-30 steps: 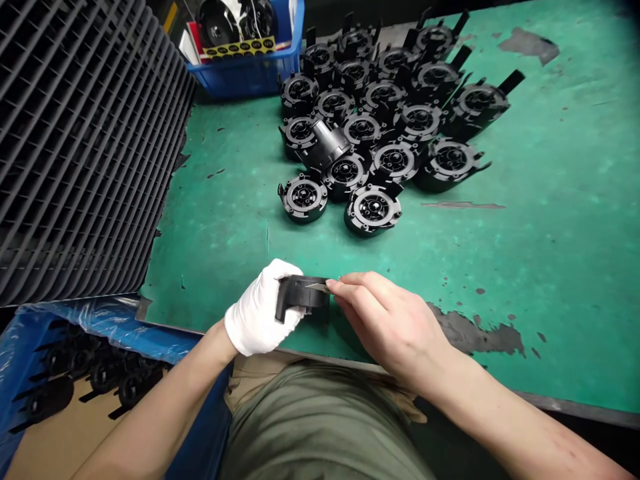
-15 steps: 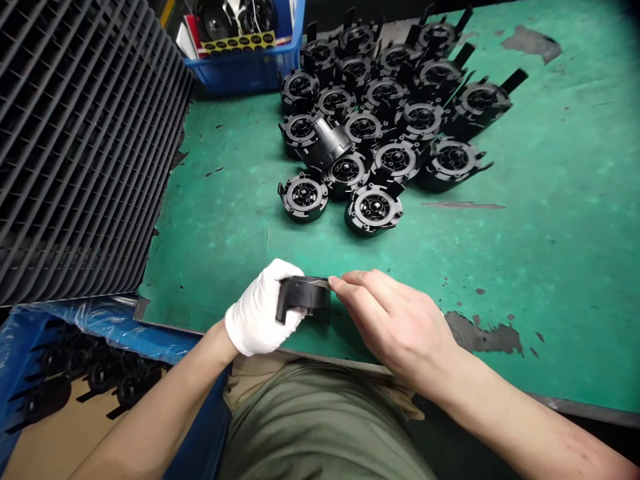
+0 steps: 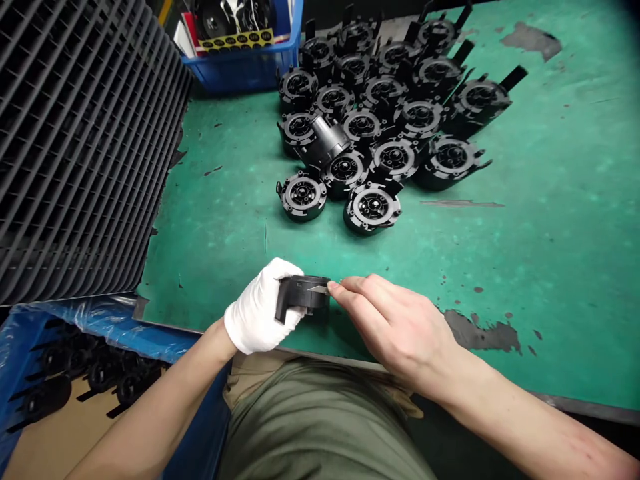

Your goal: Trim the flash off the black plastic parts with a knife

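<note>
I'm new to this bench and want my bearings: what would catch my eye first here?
Near the front edge of the worn green table, a white-gloved left hand grips a black round part while the bare right hand holds a thin blade against its rim. Farther back sits a dense cluster of similar black parts. A large black slatted grille fills the left.

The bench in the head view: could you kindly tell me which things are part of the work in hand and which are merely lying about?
In hand:
- left hand, gloved, holding a black round part
- right hand, pressing a small blade to that part

Lying about:
- cluster of similar black parts on the green bench
- blue bin
- slatted black panel
- blue-lined box of parts
</note>
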`<state>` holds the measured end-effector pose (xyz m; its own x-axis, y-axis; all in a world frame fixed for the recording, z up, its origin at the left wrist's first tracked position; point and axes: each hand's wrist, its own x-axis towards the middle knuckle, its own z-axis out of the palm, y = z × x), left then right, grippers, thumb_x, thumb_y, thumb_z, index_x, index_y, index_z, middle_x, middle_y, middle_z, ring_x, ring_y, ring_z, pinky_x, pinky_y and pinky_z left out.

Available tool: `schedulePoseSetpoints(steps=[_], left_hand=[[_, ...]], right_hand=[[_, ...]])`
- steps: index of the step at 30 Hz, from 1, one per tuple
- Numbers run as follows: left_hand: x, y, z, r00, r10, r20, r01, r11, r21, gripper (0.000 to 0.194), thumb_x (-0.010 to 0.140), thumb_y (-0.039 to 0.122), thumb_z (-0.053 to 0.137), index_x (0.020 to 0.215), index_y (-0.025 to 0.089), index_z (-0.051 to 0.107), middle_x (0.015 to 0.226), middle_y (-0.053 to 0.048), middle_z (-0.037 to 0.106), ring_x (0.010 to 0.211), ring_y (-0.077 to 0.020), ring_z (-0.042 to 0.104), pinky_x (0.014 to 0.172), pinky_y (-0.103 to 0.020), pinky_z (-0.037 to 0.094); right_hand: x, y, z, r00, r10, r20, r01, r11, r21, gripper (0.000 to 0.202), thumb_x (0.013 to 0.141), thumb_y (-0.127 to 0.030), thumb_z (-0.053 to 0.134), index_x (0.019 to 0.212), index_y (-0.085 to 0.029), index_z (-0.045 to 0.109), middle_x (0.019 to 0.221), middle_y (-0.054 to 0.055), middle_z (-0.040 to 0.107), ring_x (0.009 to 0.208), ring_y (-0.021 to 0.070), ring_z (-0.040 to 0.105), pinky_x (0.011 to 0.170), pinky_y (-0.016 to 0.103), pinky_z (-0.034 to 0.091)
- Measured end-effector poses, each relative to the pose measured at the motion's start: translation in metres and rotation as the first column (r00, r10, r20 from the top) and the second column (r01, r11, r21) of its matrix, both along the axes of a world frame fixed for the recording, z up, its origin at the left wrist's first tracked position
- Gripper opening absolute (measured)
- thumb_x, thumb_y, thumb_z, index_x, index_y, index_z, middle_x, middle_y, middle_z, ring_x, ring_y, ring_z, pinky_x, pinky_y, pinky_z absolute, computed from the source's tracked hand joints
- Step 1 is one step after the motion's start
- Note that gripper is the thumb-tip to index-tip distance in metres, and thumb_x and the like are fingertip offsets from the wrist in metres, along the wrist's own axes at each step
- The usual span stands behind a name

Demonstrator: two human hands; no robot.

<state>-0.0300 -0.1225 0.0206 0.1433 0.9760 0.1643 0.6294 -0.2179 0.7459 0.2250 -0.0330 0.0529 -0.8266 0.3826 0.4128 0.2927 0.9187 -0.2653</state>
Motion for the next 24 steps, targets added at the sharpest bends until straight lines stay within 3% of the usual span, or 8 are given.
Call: schedulePoseSetpoints(steps=[6, 9, 14, 18, 24], left_hand=[[-0.002, -0.001, -0.001, 1.000, -0.009, 0.000, 0.009, 1.000, 0.000, 0.050, 0.087, 0.020, 0.065, 0.131, 0.023, 0.043, 0.116, -0.011, 0.062, 0.105, -0.0299, 0.072, 0.091, -0.048, 0.061], [-0.003, -0.002, -0.003, 1.000, -0.009, 0.005, 0.009, 1.000, -0.009, 0.050, 0.087, 0.021, 0.066, 0.131, 0.023, 0.042, 0.117, -0.010, 0.062, 0.105, -0.0295, 0.072, 0.090, -0.047, 0.061], [-0.004, -0.003, -0.003, 1.000, 0.014, 0.002, -0.014, 0.999, -0.036, 0.048, 0.086, 0.023, 0.067, 0.130, 0.022, 0.047, 0.116, -0.010, 0.062, 0.098, -0.0277, 0.072, 0.086, -0.045, 0.060], [-0.003, -0.002, -0.003, 0.999, 0.027, 0.017, -0.026, 0.999, -0.044, 0.049, 0.083, 0.021, 0.069, 0.128, 0.022, 0.050, 0.114, -0.010, 0.063, 0.095, -0.0274, 0.072, 0.086, -0.044, 0.060], [-0.002, -0.002, -0.004, 1.000, 0.022, 0.005, -0.022, 0.999, -0.034, 0.048, 0.086, 0.023, 0.070, 0.129, 0.023, 0.047, 0.113, -0.009, 0.062, 0.096, -0.0271, 0.072, 0.084, -0.043, 0.060]], right_hand=[[0.005, -0.007, -0.003, 0.997, 0.070, -0.044, -0.073, 0.996, -0.048, 0.027, 0.108, -0.007, 0.051, 0.130, -0.003, 0.067, 0.115, 0.016, 0.078, 0.088, 0.0219, 0.067, 0.074, 0.034, 0.056], [0.011, -0.012, -0.005, 0.987, 0.138, -0.085, -0.150, 0.977, -0.155, 0.027, 0.112, -0.012, 0.048, 0.130, -0.007, 0.067, 0.112, 0.012, 0.077, 0.084, 0.0201, 0.065, 0.072, 0.033, 0.055], [0.011, -0.006, -0.014, 0.995, -0.012, -0.098, -0.016, 0.959, -0.284, 0.021, 0.110, -0.014, 0.058, 0.130, -0.012, 0.064, 0.113, 0.011, 0.074, 0.095, 0.0184, 0.070, 0.078, 0.029, 0.055], [0.001, 0.002, -0.015, 0.994, -0.049, -0.100, 0.023, 0.969, -0.244, 0.012, 0.109, -0.017, 0.062, 0.121, -0.014, 0.063, 0.104, 0.008, 0.074, 0.089, 0.0174, 0.069, 0.074, 0.029, 0.054], [-0.003, -0.002, -0.005, 0.998, -0.065, 0.003, 0.065, 0.994, -0.086, 0.012, 0.111, -0.015, 0.057, 0.120, -0.014, 0.064, 0.107, 0.008, 0.075, 0.085, 0.0178, 0.065, 0.068, 0.030, 0.048]])
